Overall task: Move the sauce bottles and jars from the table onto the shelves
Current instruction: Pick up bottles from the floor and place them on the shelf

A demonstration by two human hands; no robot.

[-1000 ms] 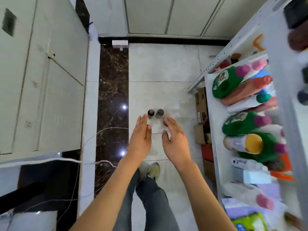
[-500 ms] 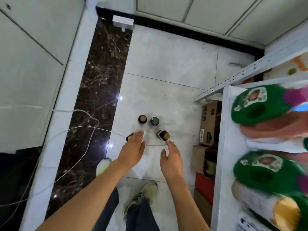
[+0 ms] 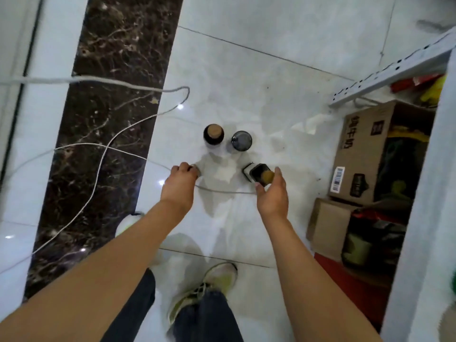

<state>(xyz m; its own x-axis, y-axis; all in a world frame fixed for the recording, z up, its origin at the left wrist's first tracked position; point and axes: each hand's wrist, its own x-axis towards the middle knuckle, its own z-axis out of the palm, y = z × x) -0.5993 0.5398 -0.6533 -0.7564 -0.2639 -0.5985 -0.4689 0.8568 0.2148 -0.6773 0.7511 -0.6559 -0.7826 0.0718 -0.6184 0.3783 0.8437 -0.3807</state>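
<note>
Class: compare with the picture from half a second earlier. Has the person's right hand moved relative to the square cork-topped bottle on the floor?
Yes. The right hand has advanced to the square bottle; its fingers now flank the cork.

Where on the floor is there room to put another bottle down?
Bare pale tile lies beyond the cork-topped bottle and grey-capped jar, up toward the shelf rail. It is crowded around the left hand, right hand, square bottle and white cable.
</note>
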